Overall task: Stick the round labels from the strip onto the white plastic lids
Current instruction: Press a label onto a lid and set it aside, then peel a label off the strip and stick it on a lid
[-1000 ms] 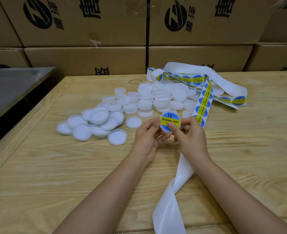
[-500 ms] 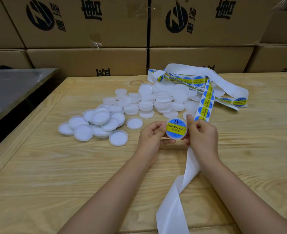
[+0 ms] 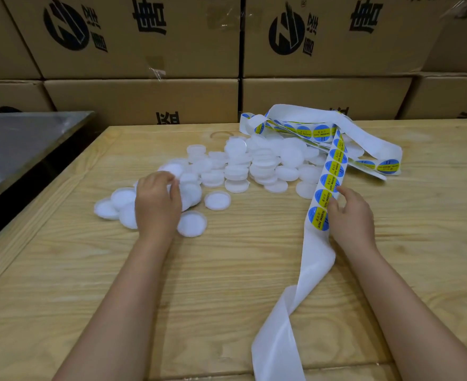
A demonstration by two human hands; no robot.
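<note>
Knuckles of the left hand [image 3: 158,204] face up over the near left end of the heap of white lids [image 3: 265,163]. Its fingers curl down among them, and from where I stand I cannot tell whether it grips one or merely rests there. Several lids are covered beneath the palm. The right hand [image 3: 350,213], well apart from the left, pinches the strip [image 3: 334,171] at its edge. Its thumb is on the rim of the lowest label [image 3: 318,219] and its forefinger reaches up alongside the next. Beyond it the strip climbs over the heap and loops at the far side of the wooden table [image 3: 226,284]. Its bare backing twists toward me and is cut off by the bottom edge. Both forearms run out of view. Cardboard boxes [image 3: 144,97] wall the back.
</note>
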